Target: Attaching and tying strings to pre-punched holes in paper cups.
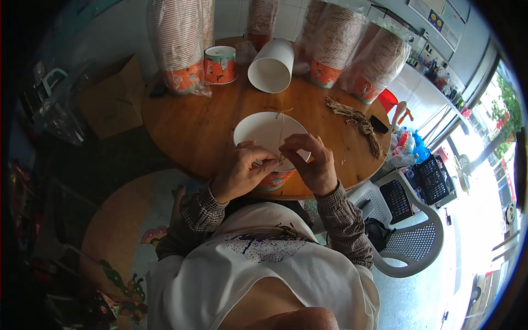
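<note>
A paper bucket (256, 130), white inside and orange with a print outside, stands at the near edge of the round wooden table (187, 132). Across its mouth runs a thin tan string (281, 129), its far end at the far rim. Over the near rim, my left hand (245, 168) pinches the string between thumb and fingertips. My right hand (312, 160) is beside it, thumb and index finger closed on the same string. The exact spot of the pinch is partly hidden by the fingers.
A bundle of tan strings (357, 122) lies at the right, next to a dark object (379, 124). Farther back are a tipped white bucket (273, 69), an orange bucket (220, 66) and plastic-wrapped bucket stacks (179, 44). A grey chair (412, 242) stands at the right, a cardboard box (113, 99) at the left.
</note>
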Demonstrator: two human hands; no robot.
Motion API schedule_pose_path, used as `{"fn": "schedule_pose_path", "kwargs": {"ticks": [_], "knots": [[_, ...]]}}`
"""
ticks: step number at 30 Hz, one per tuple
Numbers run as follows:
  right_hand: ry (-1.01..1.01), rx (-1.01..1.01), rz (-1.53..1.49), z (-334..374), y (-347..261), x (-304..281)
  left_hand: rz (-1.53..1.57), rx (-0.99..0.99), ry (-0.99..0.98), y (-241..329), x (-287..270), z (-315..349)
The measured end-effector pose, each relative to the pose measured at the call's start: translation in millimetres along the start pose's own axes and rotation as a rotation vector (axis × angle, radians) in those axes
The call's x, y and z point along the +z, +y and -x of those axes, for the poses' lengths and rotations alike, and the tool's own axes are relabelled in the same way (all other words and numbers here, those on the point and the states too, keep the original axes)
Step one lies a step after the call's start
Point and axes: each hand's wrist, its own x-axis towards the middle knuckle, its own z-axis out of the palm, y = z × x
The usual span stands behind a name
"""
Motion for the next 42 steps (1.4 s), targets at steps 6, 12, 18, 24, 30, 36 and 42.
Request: {"fn": "schedule_pose_path", "kwargs": {"ticks": [6,12,18,24,30,36,42], "knots": [[0.132,0.260,-0.211,7,7,-3,-0.063,0.045,-0.020,3,0,0],[0.022,0.191,-0.149,22,4,-13,0.039,0.009,0.034,2,1,-2],[0.060,0.194,-0.169,27,11,6,0.079,0.007,0.055,5,2,-3],[0.092,0.283,-0.358,26,8,9,0.093,-0.002,0.056,6,3,-3],[0.070,0.249,-0.381,23,7,10,0.091,-0.015,0.059,7,3,-2],[0.077,0.305,-0.436,20,2,10,0.054,-0.037,0.015,4,2,-1],[0.192,0.339,-0.426,14,1,3,-0.014,-0.018,-0.042,4,-7,-2]]}}
